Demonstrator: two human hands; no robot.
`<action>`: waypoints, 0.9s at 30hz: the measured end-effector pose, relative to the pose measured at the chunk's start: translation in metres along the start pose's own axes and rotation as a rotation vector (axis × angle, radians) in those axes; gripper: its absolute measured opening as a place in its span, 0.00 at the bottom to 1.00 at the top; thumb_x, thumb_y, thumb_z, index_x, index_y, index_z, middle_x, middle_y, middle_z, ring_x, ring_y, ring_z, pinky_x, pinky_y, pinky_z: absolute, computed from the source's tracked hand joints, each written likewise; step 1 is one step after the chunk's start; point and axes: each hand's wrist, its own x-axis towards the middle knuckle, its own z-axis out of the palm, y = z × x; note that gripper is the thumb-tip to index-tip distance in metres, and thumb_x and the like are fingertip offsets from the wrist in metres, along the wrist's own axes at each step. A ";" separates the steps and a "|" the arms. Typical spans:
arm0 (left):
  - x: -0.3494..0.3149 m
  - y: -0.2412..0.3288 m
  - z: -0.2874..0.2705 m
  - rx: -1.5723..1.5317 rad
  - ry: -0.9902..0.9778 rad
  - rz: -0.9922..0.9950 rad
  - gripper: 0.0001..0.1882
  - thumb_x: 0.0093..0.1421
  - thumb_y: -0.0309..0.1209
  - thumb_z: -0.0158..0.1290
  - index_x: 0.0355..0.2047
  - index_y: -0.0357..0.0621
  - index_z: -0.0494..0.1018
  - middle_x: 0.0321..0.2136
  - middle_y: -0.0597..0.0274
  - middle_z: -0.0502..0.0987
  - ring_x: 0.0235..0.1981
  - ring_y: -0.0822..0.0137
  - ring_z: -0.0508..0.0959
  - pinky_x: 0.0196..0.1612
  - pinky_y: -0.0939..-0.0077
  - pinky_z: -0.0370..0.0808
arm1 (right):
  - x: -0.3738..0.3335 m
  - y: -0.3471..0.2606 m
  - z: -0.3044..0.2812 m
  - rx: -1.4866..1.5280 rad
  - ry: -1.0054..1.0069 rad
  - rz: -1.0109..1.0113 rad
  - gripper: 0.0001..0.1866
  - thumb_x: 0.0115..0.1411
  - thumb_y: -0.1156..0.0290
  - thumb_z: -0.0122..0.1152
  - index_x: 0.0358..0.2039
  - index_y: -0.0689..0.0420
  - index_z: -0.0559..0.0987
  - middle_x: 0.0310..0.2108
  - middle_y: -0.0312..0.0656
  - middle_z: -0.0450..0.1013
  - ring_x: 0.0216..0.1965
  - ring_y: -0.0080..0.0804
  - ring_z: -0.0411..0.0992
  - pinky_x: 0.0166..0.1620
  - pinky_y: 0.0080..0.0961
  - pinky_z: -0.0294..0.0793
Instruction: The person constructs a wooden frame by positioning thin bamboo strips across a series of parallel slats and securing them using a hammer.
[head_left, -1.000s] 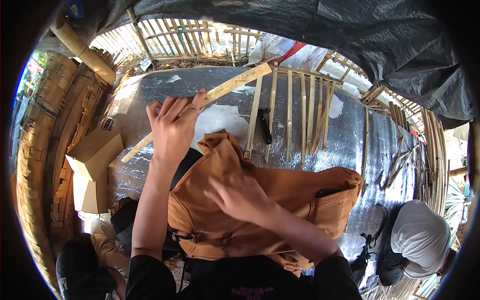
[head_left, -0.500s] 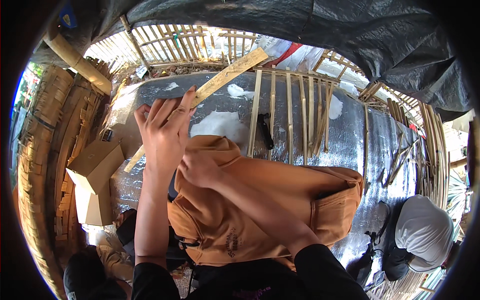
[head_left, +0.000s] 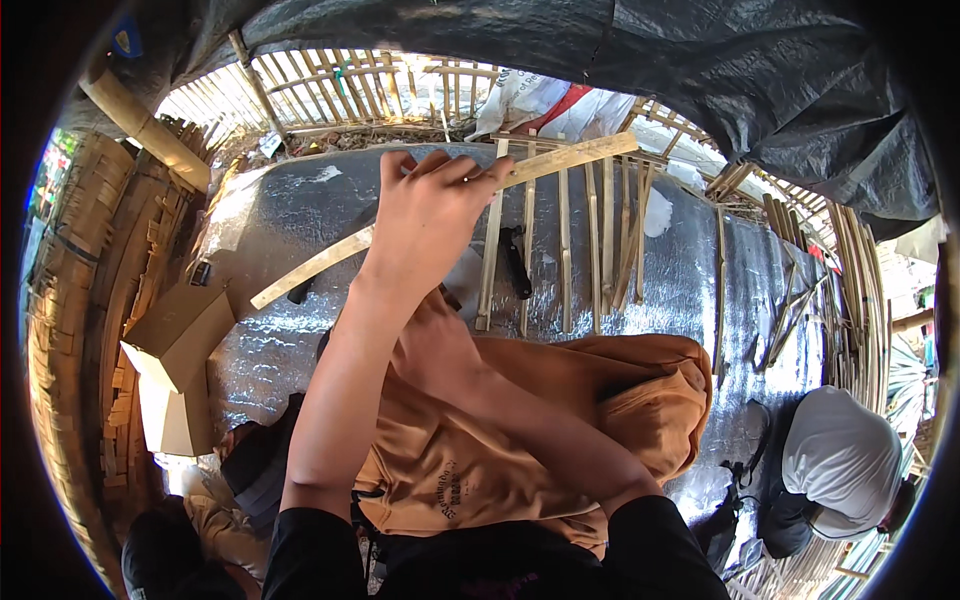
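Observation:
A long pale bamboo strip [head_left: 580, 157] slants across the view, its far end up at the right and its near end down at the left. My left hand [head_left: 425, 215] is raised and closed around its middle, fingers curled over the strip. Under my left wrist is my right hand [head_left: 438, 345], low against a brown cloth garment [head_left: 560, 410] spread over my lap. The right fingers look curled, but my left forearm covers much of them, and what they hold is hidden.
Several bamboo strips [head_left: 566, 250] lie side by side on the silvery mat [head_left: 680, 300], near a black elongated object [head_left: 516, 262]. An open cardboard box [head_left: 178, 340] stands at left. At right sits a person in a grey top [head_left: 840, 460]; black sheeting [head_left: 740, 80] hangs overhead.
My left hand has moved right and farther away with the bamboo strip, which now lies at a flatter angle. My right hand has shifted slightly right, under the left wrist.

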 end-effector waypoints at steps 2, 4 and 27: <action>0.010 0.009 0.016 -0.052 -0.004 0.036 0.21 0.57 0.30 0.59 0.52 0.57 0.78 0.28 0.70 0.74 0.34 0.67 0.76 0.44 0.65 0.63 | 0.004 0.042 0.017 -0.124 0.362 -0.003 0.21 0.61 0.58 0.58 0.46 0.61 0.78 0.51 0.53 0.73 0.56 0.48 0.70 0.52 0.43 0.75; 0.019 0.012 0.008 -0.060 -0.009 0.045 0.20 0.57 0.31 0.59 0.52 0.56 0.78 0.28 0.70 0.74 0.34 0.67 0.76 0.44 0.65 0.63 | 0.031 0.025 0.006 0.119 0.217 -0.003 0.20 0.60 0.63 0.58 0.49 0.60 0.77 0.50 0.52 0.74 0.57 0.46 0.70 0.55 0.42 0.72; 0.011 -0.003 0.003 -0.089 -0.057 0.027 0.19 0.56 0.31 0.60 0.49 0.55 0.78 0.26 0.72 0.74 0.35 0.69 0.77 0.46 0.64 0.63 | 0.122 0.072 0.077 0.135 -0.213 0.311 0.22 0.58 0.66 0.58 0.53 0.57 0.78 0.54 0.50 0.74 0.59 0.44 0.70 0.58 0.41 0.71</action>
